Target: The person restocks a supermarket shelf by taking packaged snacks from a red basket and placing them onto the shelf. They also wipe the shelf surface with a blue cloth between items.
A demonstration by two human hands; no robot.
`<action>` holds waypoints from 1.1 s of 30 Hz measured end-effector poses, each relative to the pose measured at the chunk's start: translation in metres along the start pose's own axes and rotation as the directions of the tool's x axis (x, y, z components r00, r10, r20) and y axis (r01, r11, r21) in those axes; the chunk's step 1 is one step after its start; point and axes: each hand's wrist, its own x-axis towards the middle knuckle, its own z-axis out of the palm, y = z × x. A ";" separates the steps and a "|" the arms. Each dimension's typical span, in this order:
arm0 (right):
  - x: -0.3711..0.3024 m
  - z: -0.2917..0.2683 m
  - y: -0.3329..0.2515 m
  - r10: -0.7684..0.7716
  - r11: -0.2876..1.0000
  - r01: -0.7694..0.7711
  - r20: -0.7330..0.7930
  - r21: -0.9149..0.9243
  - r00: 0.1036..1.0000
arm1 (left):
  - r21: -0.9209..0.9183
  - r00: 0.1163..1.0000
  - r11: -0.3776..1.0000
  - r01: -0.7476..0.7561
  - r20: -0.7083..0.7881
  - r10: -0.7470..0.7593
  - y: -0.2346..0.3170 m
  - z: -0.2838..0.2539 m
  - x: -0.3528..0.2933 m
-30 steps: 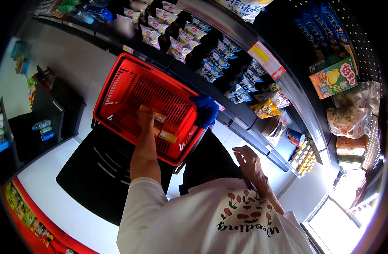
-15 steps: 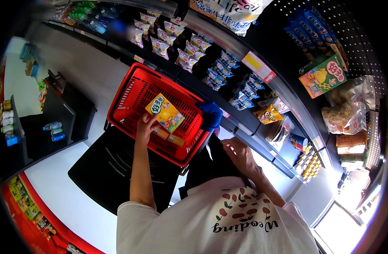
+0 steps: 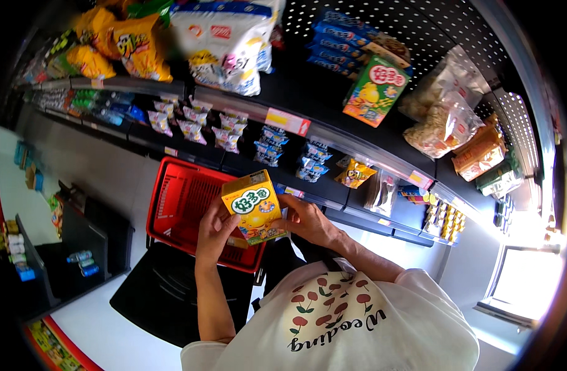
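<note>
A yellow snack box with a cartoon figure on its front is held up over the red shopping basket. My left hand grips the box by its left side, thumb on the front. At its right edge, the fingers and thumb of my right hand close on it too. The box is slightly tilted, its top and front showing. Below it, the basket's right part is mostly covered by the box and my hands.
A green box like it stands on the upper shelf, beside blue packets and clear bags of snacks. Small bags fill the lower shelf along the price rail. The basket rests by a black surface.
My left hand has lifted the yellow box up out of the basket. My right hand has come over from the right and taken its other side. The view has turned toward the shelves.
</note>
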 end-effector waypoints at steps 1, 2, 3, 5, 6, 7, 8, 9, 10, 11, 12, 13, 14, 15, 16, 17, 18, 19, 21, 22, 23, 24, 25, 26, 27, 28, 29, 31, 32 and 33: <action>-0.002 -0.006 -0.002 -0.015 1.000 0.015 -0.031 -0.004 0.999 | 0.002 0.997 0.997 -0.072 -0.001 0.072 0.003 0.010 0.005; -0.004 -0.014 -0.006 -0.015 1.000 0.015 -0.077 -0.002 0.997 | 0.002 0.990 0.990 -0.144 -0.001 0.144 0.006 0.020 0.010; -0.005 -0.022 -0.010 -0.016 1.000 0.017 -0.116 0.006 0.993 | 0.023 0.982 0.982 -0.186 0.021 0.185 0.010 0.028 0.014; -0.004 -0.036 -0.020 -0.062 0.997 0.070 -0.219 0.028 0.974 | 0.043 0.977 0.977 -0.207 0.065 0.204 0.009 0.045 0.024; 0.001 -0.038 -0.021 -0.174 0.981 0.192 -0.318 0.027 0.932 | 0.072 0.974 0.974 -0.215 0.091 0.208 0.012 0.056 0.028; -0.001 -0.046 -0.024 -0.143 0.985 0.167 -0.341 0.044 0.929 | 0.168 0.967 0.954 -0.249 0.097 0.236 0.018 0.068 0.033; -0.002 -0.057 -0.030 -0.112 0.988 0.143 -0.363 0.061 0.925 | 0.181 0.967 0.950 -0.254 0.085 0.242 0.026 0.079 0.037; 0.004 -0.066 -0.034 -0.125 0.992 0.128 -0.371 -0.017 0.920 | 0.216 0.959 0.934 -0.283 0.081 0.272 0.030 0.083 0.045; 0.007 -0.074 -0.033 -0.233 0.969 0.178 -0.401 -0.171 0.886 | 0.247 0.950 0.917 -0.312 0.090 0.299 0.036 0.089 0.055; 0.012 -0.080 -0.035 -0.286 0.953 0.205 -0.446 -0.221 0.848 | 0.346 0.928 0.862 -0.371 0.112 0.355 0.043 0.095 0.066; 0.017 -0.084 -0.038 -0.336 0.936 0.227 -0.486 -0.269 0.807 | 0.366 0.918 0.843 -0.394 0.112 0.381 0.052 0.104 0.076; 0.021 -0.091 -0.042 -0.328 0.939 0.210 -0.522 -0.274 0.787 | 0.423 0.911 0.810 -0.407 0.128 0.391 0.060 0.111 0.087; 0.026 -0.097 -0.046 -0.320 0.942 0.193 -0.556 -0.276 0.767 | 0.478 0.905 0.773 -0.418 0.143 0.401 0.068 0.118 0.098; 0.030 -0.104 -0.049 -0.311 0.944 0.173 -0.591 -0.280 0.744 | 0.486 0.897 0.759 -0.433 0.155 0.413 0.072 0.125 0.109; 0.034 -0.109 -0.051 -0.316 0.943 0.176 -0.602 -0.281 0.734 | 0.481 0.901 0.767 -0.424 0.137 0.412 0.083 0.135 0.116; 0.038 -0.115 -0.053 -0.321 0.942 0.181 -0.611 -0.282 0.723 | 0.460 0.884 0.760 -0.460 0.155 0.441 0.087 0.140 0.127; 0.042 -0.119 -0.054 -0.324 0.942 0.183 -0.620 -0.282 0.715 | 0.438 0.867 0.753 -0.492 0.172 0.467 0.090 0.144 0.137; 0.046 -0.122 -0.055 -0.332 0.939 0.186 -0.626 -0.288 0.706 | 0.487 0.903 0.763 -0.425 0.175 0.392 0.097 0.147 0.144; 0.057 -0.127 -0.052 -0.343 0.935 0.187 -0.639 -0.301 0.688 | 0.394 0.874 0.780 -0.486 0.208 0.440 0.084 0.146 0.178; 0.061 -0.130 -0.052 -0.348 0.933 0.185 -0.644 -0.309 0.681 | 0.344 0.858 0.787 -0.513 0.222 0.463 0.081 0.148 0.191; 0.063 -0.131 -0.054 -0.329 0.941 0.187 -0.637 -0.282 0.697 | 0.376 0.859 0.772 -0.512 0.233 0.456 0.080 0.149 0.199; 0.065 -0.131 -0.054 -0.327 0.941 0.180 -0.639 -0.286 0.696 | 0.375 0.857 0.770 -0.516 0.236 0.459 0.079 0.151 0.207; 0.067 -0.130 -0.055 -0.325 0.941 0.173 -0.641 -0.290 0.695 | 0.375 0.855 0.768 -0.519 0.238 0.461 0.077 0.151 0.214; 0.070 -0.130 -0.055 -0.324 0.941 0.166 -0.643 -0.294 0.694 | 0.375 0.853 0.766 -0.522 0.240 0.464 0.075 0.152 0.222; 0.073 -0.130 -0.050 -0.326 0.938 0.156 -0.639 -0.309 0.697 | 0.390 0.858 0.764 -0.514 0.226 0.461 0.075 0.155 0.227; 0.074 -0.130 -0.048 -0.328 0.937 0.152 -0.643 -0.315 0.693 | 0.400 0.858 0.759 -0.514 0.231 0.459 0.074 0.158 0.232; 0.075 -0.130 -0.047 -0.329 0.936 0.147 -0.647 -0.320 0.688 | 0.411 0.858 0.753 -0.514 0.237 0.456 0.074 0.160 0.236; 0.078 -0.132 -0.044 -0.311 0.939 0.120 -0.649 -0.321 0.694 | 0.434 0.859 0.741 -0.512 0.243 0.452 0.073 0.165 0.241; 0.079 -0.133 -0.041 -0.290 0.943 0.097 -0.650 -0.317 0.702 | 0.445 0.858 0.734 -0.513 0.246 0.450 0.073 0.168 0.244; 0.081 -0.133 -0.042 -0.276 0.946 0.081 -0.643 -0.315 0.714 | 0.460 0.858 0.726 -0.512 0.240 0.453 0.075 0.168 0.244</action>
